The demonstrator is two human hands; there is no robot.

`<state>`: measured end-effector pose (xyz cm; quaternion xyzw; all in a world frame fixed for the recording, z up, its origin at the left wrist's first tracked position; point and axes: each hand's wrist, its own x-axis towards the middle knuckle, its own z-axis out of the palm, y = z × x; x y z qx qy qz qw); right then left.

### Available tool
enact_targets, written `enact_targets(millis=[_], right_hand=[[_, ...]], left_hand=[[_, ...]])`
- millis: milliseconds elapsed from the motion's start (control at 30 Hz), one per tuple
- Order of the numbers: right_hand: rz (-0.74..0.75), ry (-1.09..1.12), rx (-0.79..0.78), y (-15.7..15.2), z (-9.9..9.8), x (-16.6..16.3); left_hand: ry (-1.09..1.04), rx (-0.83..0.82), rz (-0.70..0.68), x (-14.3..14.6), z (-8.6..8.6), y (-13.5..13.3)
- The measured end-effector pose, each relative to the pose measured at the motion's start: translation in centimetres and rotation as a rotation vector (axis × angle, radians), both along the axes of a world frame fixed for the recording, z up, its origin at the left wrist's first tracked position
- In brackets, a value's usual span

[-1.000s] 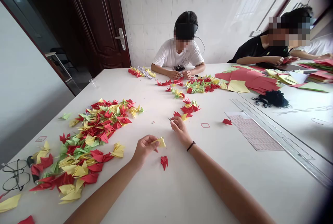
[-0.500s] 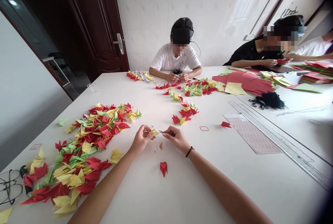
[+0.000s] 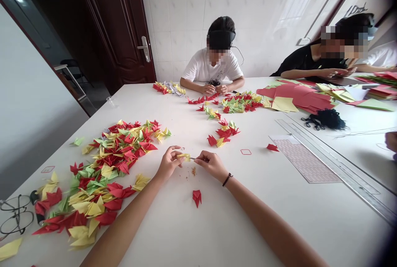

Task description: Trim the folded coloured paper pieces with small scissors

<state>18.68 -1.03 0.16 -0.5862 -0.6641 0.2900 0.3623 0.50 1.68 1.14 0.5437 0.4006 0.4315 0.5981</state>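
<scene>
A small yellow folded paper piece [image 3: 185, 157] is pinched between the fingers of my left hand [image 3: 170, 163]. My right hand [image 3: 212, 165] grips thin dark tweezers [image 3: 194, 159], whose tips reach the paper's right side; whether they are inside the fold is too small to tell. Beneath both hands, brown crumbs [image 3: 194, 171] lie scattered on the white table [image 3: 161, 225]. Closer to me rests one red folded paper piece [image 3: 197, 198]. Left of my left arm spreads a big heap of red, yellow and green paper cranes [image 3: 124, 147].
Eyeglasses [image 3: 17, 215] lie at the left edge. Beyond my hands are more cranes [image 3: 223, 132] and a seated person [image 3: 214, 66]. To the right sit a long clear ruler [image 3: 328, 163], a printed sheet [image 3: 305, 159], black thread [image 3: 325, 119] and coloured paper [image 3: 297, 95].
The tweezers have moved left to meet the yellow paper, which is turned flatter. The view has shifted slightly. A co-worker's hand now shows at the right edge.
</scene>
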Motion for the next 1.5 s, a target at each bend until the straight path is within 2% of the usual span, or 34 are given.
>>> enact_targets(millis=[200, 433, 767, 1067, 1500], right_hand=[[0.036, 0.028, -0.023, 0.01, -0.30, -0.18], [0.096, 0.171, -0.071, 0.21, -0.70, -0.14], [0.155, 0.298, -0.152, 0.24, -0.15, -0.03], [0.171, 0.291, -0.150, 0.36, -0.36, 0.09], [0.116, 0.230, -0.139, 0.28, -0.42, -0.05]], left_hand=[[-0.075, -0.032, 0.022, 0.14, -0.26, -0.32], [-0.084, -0.031, -0.005, 0.14, -0.44, -0.50], [-0.087, -0.020, -0.011, 0.22, -0.50, -0.56], [-0.091, -0.020, -0.011, 0.11, -0.62, -0.55], [-0.140, -0.071, 0.018, 0.13, -0.74, -0.63]])
